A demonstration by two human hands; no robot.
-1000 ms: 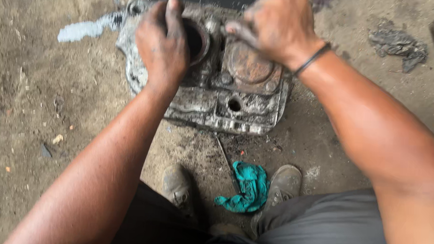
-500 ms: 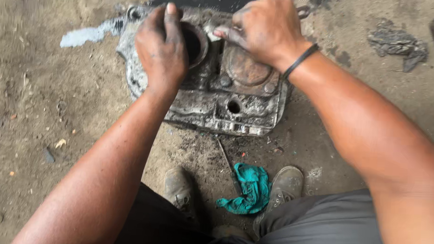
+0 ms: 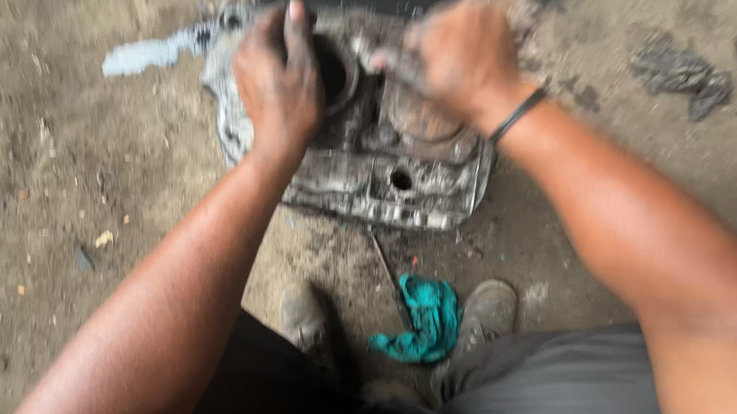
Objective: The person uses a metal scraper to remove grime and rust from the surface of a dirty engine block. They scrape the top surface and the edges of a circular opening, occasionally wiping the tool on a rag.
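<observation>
Grimy metal engine casing (image 3: pixel 362 162) lying on the dirt floor (image 3: pixel 75 180), just ahead of the shoes. Left hand (image 3: pixel 281 86) rests over the rim of the round bore (image 3: pixel 334 71); right hand (image 3: pixel 455 59) is curled on the adjacent recess — grip blurred, contents indeterminate. Advisable: steady the casing with one hand, work slowly — surfaces look greasy.
</observation>
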